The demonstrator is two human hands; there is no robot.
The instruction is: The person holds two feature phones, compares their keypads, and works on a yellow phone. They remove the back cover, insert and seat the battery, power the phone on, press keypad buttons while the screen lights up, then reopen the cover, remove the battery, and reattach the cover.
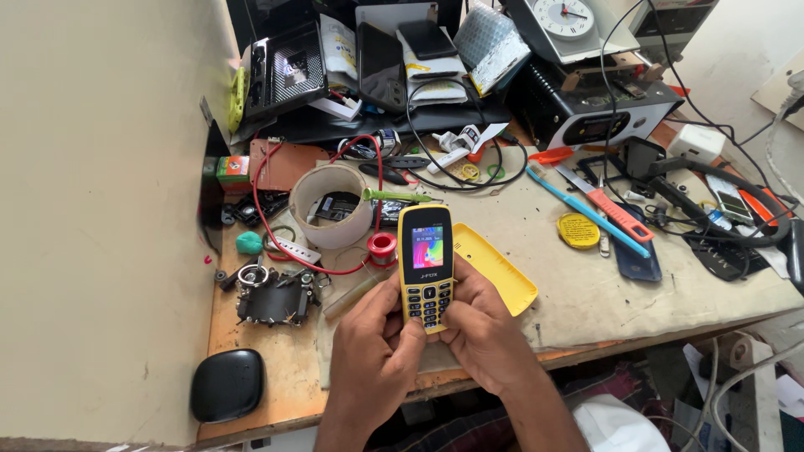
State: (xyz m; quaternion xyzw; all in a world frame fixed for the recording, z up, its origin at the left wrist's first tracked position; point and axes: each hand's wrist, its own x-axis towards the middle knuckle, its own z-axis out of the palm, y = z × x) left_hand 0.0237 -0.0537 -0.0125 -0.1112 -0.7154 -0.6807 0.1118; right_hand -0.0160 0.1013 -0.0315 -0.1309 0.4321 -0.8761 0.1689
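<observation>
Seen from above, two bare hands hold a small yellow keypad phone (426,266) upright over the near edge of a cluttered counter (586,293). The phone is a slim bar shape with a bright yellow body, a black face, a small lit screen showing swirls of colour, and rows of dark keys below it. The left hand (377,347) curls closed around the phone's lower left side, its thumb resting on the keys. The right hand (486,331) wraps closed around the lower right side, fingers behind the body and thumb near the bottom keys. Just right of the phone, touching the right hand's fingers, a yellow back cover (496,268) lies on the counter with its hollow side up. Just behind the phone stands a wide cardboard tape roll (331,205), with a green-handled tool (394,196) laid across beside it and a small red spool (382,246) at its foot. A red wire (268,226) loops around the roll. Left of the phone sits a black metal holder (270,297), and nearer the counter's front left corner a black rounded case (227,383). Well to the right of the phone lie a blue toothbrush (586,212), an orange-handled knife (615,213) and a round yellow tin (579,230). Far behind the phone, a white clock (564,17) rests atop a black machine (586,109).
</observation>
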